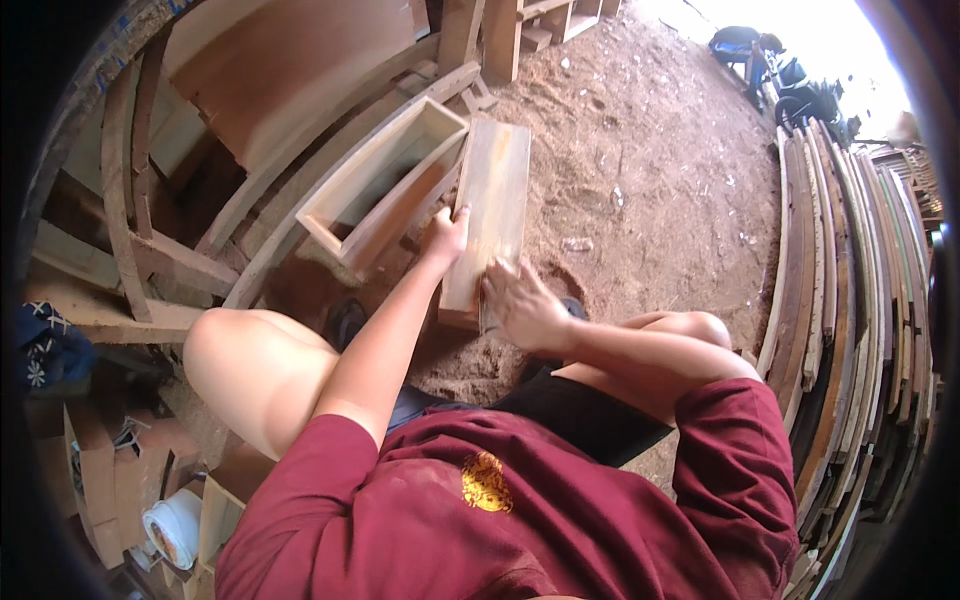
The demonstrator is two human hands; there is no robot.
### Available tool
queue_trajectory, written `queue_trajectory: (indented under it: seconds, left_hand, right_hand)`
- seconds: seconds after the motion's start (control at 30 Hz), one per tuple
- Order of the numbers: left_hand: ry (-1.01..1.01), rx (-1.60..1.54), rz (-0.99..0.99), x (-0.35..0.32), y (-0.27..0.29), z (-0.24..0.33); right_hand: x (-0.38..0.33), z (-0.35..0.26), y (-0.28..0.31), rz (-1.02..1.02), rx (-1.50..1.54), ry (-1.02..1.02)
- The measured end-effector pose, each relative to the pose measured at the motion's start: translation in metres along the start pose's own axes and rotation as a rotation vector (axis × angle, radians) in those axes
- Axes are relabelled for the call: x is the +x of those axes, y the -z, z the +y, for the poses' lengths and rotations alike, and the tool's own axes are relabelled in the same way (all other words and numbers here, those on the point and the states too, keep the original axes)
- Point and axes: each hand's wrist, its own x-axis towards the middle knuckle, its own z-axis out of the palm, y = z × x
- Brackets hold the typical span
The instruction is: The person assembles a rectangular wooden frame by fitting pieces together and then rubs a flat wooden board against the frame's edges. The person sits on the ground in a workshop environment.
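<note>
A pale wooden board lies flat in front of me on a low block, running away from my knees. My left hand grips the board's left edge about halfway along. My right hand presses down on the near end of the board, fingers spread and blurred; something small may be under the palm, but I cannot tell. An open rectangular wooden box frame leans right beside the board on its left, almost touching my left hand.
The dirt floor is covered in sawdust. Long planks are stacked along the right. Curved wooden ribs and beams stand at the left. Wood offcuts and a white roll lie at the lower left.
</note>
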Motion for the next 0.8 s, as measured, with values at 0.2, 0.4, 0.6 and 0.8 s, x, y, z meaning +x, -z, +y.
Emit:
queue_trajectory:
  seconds: [0.2, 0.4, 0.6, 0.8]
  left_hand:
    - [0.026, -0.012, -0.018, -0.003, 0.002, 0.002]
    - [0.023, -0.067, -0.077, 0.010, -0.003, -0.010]
    - [0.005, -0.090, -0.070, 0.017, -0.011, -0.022]
    - [-0.035, -0.107, -0.043, 0.012, -0.006, -0.015]
  right_hand:
    - [0.002, -0.002, 0.001, 0.054, 0.215, -0.218]
    - [-0.007, -0.023, -0.011, 0.229, 0.116, -0.029]
    - [-0.004, -0.015, -0.012, 0.145, 0.249, 0.097]
    - [0.000, -0.010, -0.005, 0.191, 0.281, 0.054]
